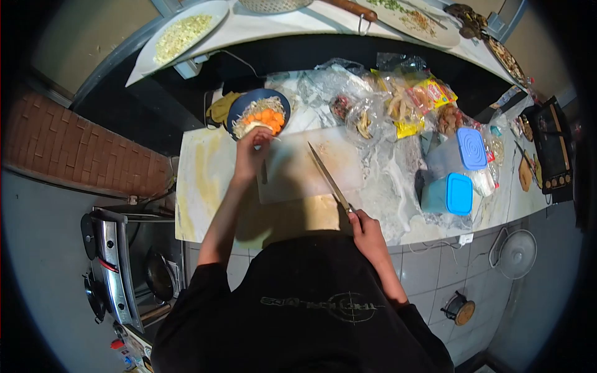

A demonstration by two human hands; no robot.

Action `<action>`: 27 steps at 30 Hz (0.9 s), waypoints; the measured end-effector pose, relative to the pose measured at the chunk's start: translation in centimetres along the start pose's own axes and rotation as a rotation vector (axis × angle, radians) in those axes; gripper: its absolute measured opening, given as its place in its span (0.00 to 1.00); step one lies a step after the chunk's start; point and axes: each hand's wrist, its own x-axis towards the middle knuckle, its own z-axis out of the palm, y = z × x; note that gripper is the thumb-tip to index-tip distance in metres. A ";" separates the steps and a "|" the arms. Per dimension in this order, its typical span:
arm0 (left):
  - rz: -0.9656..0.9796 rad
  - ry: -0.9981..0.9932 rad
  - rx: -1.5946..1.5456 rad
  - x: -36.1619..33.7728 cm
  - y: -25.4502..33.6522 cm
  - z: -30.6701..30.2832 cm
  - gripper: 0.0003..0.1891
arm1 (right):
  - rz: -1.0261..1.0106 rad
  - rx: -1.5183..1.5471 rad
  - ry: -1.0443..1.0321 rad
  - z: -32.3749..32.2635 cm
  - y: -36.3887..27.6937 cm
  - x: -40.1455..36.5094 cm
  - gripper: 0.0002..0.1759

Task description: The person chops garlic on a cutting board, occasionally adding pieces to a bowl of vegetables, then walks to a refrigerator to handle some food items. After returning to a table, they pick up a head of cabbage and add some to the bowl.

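Note:
My right hand (pixel 365 229) is closed round the handle of a long kitchen knife (pixel 328 177). Its blade slants up and left over the white cutting board (pixel 292 188). Over the near edge of a dark blue plate (pixel 237 112), my left hand (pixel 254 149) has its fingers curled together beside a pale piece (pixel 254 126); I cannot tell what it grips. Orange carrot slices (pixel 268 119) and a pile of pale shreds (pixel 267 104) lie on this plate. Small scraps dot the board's far right part.
Plastic bags of ingredients (pixel 398 102) and blue-lidded containers (pixel 459 193) crowd the counter's right side. A raised shelf holds a white plate of chopped pale vegetable (pixel 183 38). At left stands a gas stove (pixel 115 267); a small wood-topped object (pixel 463 313) is on the floor.

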 end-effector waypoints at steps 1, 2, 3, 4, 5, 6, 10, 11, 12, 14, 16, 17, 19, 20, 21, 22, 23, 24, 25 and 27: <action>0.012 0.006 0.057 -1.9 1.1 0.9 0.05 | -0.029 -0.002 0.013 0.1 -0.1 -0.2 0.19; 0.025 0.013 0.115 -3.6 1.8 1.7 0.05 | -0.060 -0.005 0.025 0.2 -0.1 -0.4 0.19; 0.011 0.013 0.111 -5.1 2.0 2.7 0.05 | -0.051 -0.012 0.016 0.2 0.0 -0.6 0.19; -0.078 0.047 0.111 -6.3 2.1 3.5 0.05 | -0.062 -0.032 -0.007 0.2 0.0 -0.8 0.18; -0.166 0.083 0.111 -7.4 2.2 4.2 0.05 | -0.075 -0.053 -0.031 0.3 0.0 -0.9 0.17; -0.240 0.060 0.095 -8.2 2.2 4.6 0.06 | -0.073 -0.059 -0.040 0.3 -0.1 -1.0 0.17; -0.249 0.083 0.087 -10.4 1.2 6.0 0.07 | -0.088 -0.130 -0.072 0.4 0.0 -1.2 0.16; -0.216 0.092 0.096 -10.6 1.1 6.2 0.07 | -0.096 -0.149 -0.076 0.5 0.0 -1.2 0.16; -0.183 0.102 0.105 -10.8 0.9 6.3 0.08 | -0.096 -0.155 -0.080 0.5 -0.1 -1.2 0.16; -0.173 0.103 0.100 -11.2 0.3 6.4 0.08 | -0.117 -0.169 -0.084 0.4 -0.6 -1.2 0.16; -0.159 0.101 0.095 -11.2 0.4 6.4 0.09 | -0.112 -0.193 -0.096 0.5 -0.5 -1.2 0.16; -0.133 0.115 0.120 -11.2 0.5 6.4 0.09 | -0.107 -0.214 -0.104 0.6 -0.5 -1.1 0.16; -0.110 0.129 0.143 -11.3 0.5 6.6 0.09 | -0.107 -0.225 -0.108 0.6 -0.5 -1.2 0.16; -0.108 0.136 0.144 -11.3 0.4 6.6 0.09 | -0.108 -0.233 -0.109 0.7 -0.5 -1.2 0.16; -0.105 0.142 0.146 -11.3 0.3 6.7 0.09 | -0.105 -0.235 -0.109 0.7 -0.5 -1.3 0.16; -0.107 0.140 0.143 -11.3 0.3 6.7 0.09 | -0.109 -0.241 -0.106 0.8 -0.6 -1.3 0.16; -0.096 0.138 0.157 -11.4 0.3 6.7 0.09 | -0.114 -0.248 -0.103 0.8 -0.6 -1.4 0.16; -0.084 0.137 0.172 -11.4 0.4 6.6 0.09 | -0.111 -0.250 -0.103 0.8 -0.6 -1.4 0.16; -0.087 0.136 0.170 -11.4 0.4 6.7 0.09 | -0.112 -0.266 -0.105 0.9 -0.5 -1.4 0.16; -0.084 0.148 0.156 -11.4 0.3 6.8 0.09 | -0.112 -0.284 -0.108 0.8 -0.6 -1.4 0.16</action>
